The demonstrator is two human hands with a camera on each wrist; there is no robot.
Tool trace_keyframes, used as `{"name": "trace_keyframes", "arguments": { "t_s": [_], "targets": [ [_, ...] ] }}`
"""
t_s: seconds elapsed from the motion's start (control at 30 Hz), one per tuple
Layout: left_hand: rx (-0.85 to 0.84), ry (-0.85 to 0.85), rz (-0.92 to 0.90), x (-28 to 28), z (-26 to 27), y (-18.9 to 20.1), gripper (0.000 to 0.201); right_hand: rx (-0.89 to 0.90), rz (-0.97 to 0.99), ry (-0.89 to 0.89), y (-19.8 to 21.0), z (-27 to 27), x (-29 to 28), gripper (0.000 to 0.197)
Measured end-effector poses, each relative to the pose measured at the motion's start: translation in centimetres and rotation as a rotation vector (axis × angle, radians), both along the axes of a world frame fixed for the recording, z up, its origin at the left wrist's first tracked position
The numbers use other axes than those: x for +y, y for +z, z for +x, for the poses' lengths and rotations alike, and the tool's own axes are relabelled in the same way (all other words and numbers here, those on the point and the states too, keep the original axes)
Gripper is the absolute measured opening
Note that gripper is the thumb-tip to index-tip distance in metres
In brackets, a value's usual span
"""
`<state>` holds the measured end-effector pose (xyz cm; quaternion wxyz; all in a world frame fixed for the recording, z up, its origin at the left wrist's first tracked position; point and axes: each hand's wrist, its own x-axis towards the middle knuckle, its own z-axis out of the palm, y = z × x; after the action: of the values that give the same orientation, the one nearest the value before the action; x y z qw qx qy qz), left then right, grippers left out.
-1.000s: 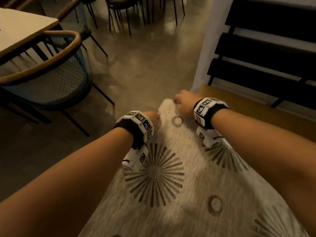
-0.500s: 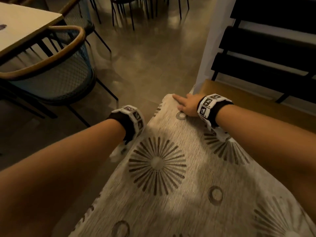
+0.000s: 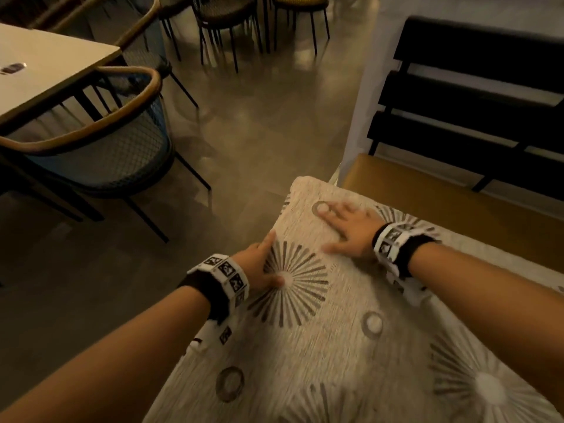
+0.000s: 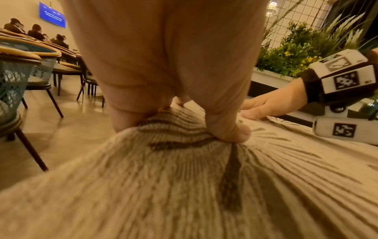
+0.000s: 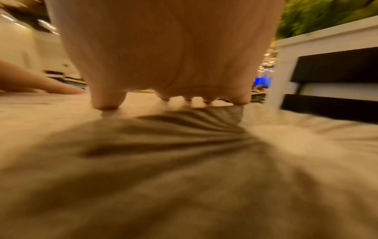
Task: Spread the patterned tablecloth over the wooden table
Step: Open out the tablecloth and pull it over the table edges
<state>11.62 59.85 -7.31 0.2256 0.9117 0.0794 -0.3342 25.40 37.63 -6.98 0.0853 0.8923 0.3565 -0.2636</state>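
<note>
The beige patterned tablecloth, with dark starbursts and rings, lies over the near corner of the wooden table. A bare brown strip of the table shows at the far right. My left hand rests on the cloth at its left edge, thumb on a starburst centre and fingers reaching past the edge. In the left wrist view the cloth bulges up between thumb and fingers. My right hand presses flat near the far corner with fingers spread. The right wrist view shows its fingertips touching the blurred cloth.
A black slatted bench back stands behind the table at the right. To the left are a mesh chair with a wooden rim and a pale table. More chairs stand across the floor, and plants sit beyond the bench.
Both hands let go of the cloth's far corner. The left hand dropped beside the edge, then came back onto the cloth. The right hand now lies flat, drawn back from the corner.
</note>
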Motion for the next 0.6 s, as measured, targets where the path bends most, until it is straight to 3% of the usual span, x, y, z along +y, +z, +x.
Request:
{"name": "trace_keyframes", "arguments": {
  "t_s": [0.17, 0.23, 0.33, 0.43, 0.6],
  "targets": [
    [0.013, -0.009, 0.046, -0.5, 0.4, 0.3, 0.116, 0.016, -0.086, -0.495, -0.8, 4.1, -7.8, 0.093],
    [0.02, -0.026, 0.08, -0.9, 0.6, 0.3, 0.117, -0.087, -0.159, -0.638, 0.1, 3.4, -9.9, 0.085],
    [0.028, -0.022, 0.155, -1.5, 0.9, 0.0, 0.116, -0.178, 0.027, -0.461, 1.4, -0.3, -8.3, 0.067],
    [0.014, -0.056, 0.255, -1.6, 1.4, -0.4, 0.115, -0.028, 0.165, -0.208, 0.2, -5.0, -5.6, 0.065],
    [0.009, -0.151, 0.363, -2.1, 1.8, -0.3, 0.111, -0.027, 0.079, -0.634, -0.4, -3.1, -10.9, 0.073]
  ]
}}
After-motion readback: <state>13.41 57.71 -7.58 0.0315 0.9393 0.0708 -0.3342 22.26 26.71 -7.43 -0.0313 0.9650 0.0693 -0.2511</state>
